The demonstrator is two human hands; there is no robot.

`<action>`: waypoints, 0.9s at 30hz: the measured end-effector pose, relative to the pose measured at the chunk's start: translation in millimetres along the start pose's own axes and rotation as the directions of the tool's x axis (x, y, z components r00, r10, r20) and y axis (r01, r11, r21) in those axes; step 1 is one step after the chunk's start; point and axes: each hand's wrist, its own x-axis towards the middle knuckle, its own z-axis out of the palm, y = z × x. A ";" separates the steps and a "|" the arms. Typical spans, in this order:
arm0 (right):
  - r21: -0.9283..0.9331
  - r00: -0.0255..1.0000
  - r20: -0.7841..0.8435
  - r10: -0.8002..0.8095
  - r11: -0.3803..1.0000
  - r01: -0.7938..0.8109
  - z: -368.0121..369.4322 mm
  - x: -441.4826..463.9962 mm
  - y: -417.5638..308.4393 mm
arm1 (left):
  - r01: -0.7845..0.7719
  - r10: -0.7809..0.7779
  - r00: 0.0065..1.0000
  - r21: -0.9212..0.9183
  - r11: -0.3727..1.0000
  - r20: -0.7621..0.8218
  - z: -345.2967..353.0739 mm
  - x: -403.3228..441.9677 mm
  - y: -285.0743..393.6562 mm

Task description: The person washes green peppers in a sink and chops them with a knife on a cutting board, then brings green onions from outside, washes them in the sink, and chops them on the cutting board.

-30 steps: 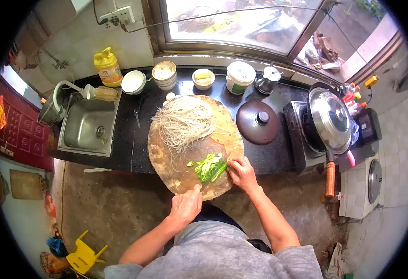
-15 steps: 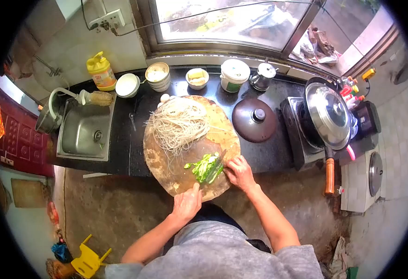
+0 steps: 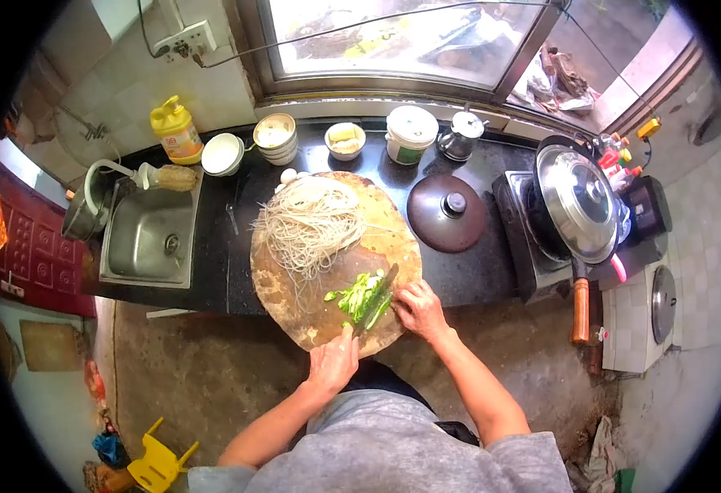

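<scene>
On the round wooden chopping board [image 3: 294, 308] lies a small heap of cut green vegetable [image 3: 358, 293]; its exact kind is unclear. A dark-bladed knife [image 3: 385, 287] stands along the heap's right side, its tip pointing away from me. My left hand [image 3: 333, 361] is closed at the near end of the knife, its handle hidden in the grip. To the right of the blade, my right hand [image 3: 419, 310] has its fingers curled at the board's edge against the remaining green pieces, which it largely covers. Pale noodles [image 3: 313, 222] are piled on the board's far left.
Left of the board is a steel sink [image 3: 148, 246]. A brown lid [image 3: 446, 212] lies to the right, before the stove with a lidded wok [image 3: 578, 201]. Along the back stand a yellow bottle [image 3: 177, 131], bowls [image 3: 276, 140], a white tub [image 3: 411, 135] and a kettle [image 3: 461, 137].
The knife blade has tilted and shows more clearly beside the greens. My right hand has shifted slightly left and nearer to me; my left hand stays almost in place.
</scene>
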 end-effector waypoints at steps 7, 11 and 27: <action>-0.007 1.000 0.019 -0.007 1.000 0.007 -1.3 3.2 -1.6 | 0.004 -0.011 0.984 0.043 0.999 0.176 -27.7 2.7 15.3; 0.010 1.000 -0.013 -0.012 1.000 0.013 -0.1 3.0 -1.6 | -0.027 0.025 0.996 0.025 0.999 0.084 -1.8 11.0 9.8; 0.012 0.999 -0.029 -0.042 0.999 0.042 -2.4 -5.9 -7.5 | -0.015 0.019 0.996 -0.043 0.999 0.092 -5.9 12.7 9.1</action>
